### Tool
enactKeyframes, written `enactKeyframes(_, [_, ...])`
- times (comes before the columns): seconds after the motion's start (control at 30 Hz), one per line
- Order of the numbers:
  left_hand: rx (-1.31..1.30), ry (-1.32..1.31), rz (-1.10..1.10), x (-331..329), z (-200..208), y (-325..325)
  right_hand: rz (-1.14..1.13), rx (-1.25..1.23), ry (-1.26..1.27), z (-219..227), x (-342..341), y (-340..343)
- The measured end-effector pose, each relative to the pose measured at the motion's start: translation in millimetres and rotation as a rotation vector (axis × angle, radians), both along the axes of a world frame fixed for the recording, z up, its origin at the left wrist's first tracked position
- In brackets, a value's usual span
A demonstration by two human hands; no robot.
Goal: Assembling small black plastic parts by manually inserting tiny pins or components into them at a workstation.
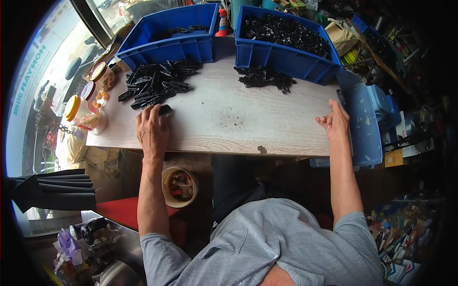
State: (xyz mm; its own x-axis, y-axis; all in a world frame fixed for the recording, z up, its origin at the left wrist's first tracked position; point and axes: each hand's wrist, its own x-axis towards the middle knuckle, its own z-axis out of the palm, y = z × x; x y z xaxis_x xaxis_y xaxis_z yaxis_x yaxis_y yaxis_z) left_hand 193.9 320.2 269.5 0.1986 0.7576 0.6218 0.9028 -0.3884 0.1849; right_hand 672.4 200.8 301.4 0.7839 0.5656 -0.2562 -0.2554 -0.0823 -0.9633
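Observation:
My left hand is at the left front of the table, its fingers closed over a long black plastic piece. Just beyond it lies a loose pile of similar long black plastic pieces. At the table's right edge, beside a light blue bin, is my right hand. Its fingers are bent, and a dark elongated piece shows at the fingertips, seemingly pinched there. A small heap of black plastic parts lies at the back, right of the middle.
Two blue crates stand at the table's back: the left crate holds a few black pieces, the right crate many small black parts. Lidded jars line the left edge. A waste bucket stands below the front edge.

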Motion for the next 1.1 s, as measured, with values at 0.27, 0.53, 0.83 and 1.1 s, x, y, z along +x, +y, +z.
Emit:
enactKeyframes(0.27, [-0.054, 0.033, -0.121, 35.0, -4.9, 14.5, 0.36, -0.208, -0.143, 4.7, -59.5, 47.0])
enactKeyframes(0.53, [-0.064, -0.044, -0.221, 75.7, -10.9, 5.6, 0.449, -0.393, -0.377, -5.2, -80.8, 84.0])
enactKeyframes(0.83, [-0.299, -1.057, -0.413, 111.9, -22.2, -60.2, 0.409, -0.449, -0.603, -7.2, -103.7, 95.5])
enactKeyframes(1.1, [-0.667, -1.124, -0.494, 151.0, -8.5, -80.0, 0.46, -0.412, -0.472, -9.4, -102.1, 76.7])
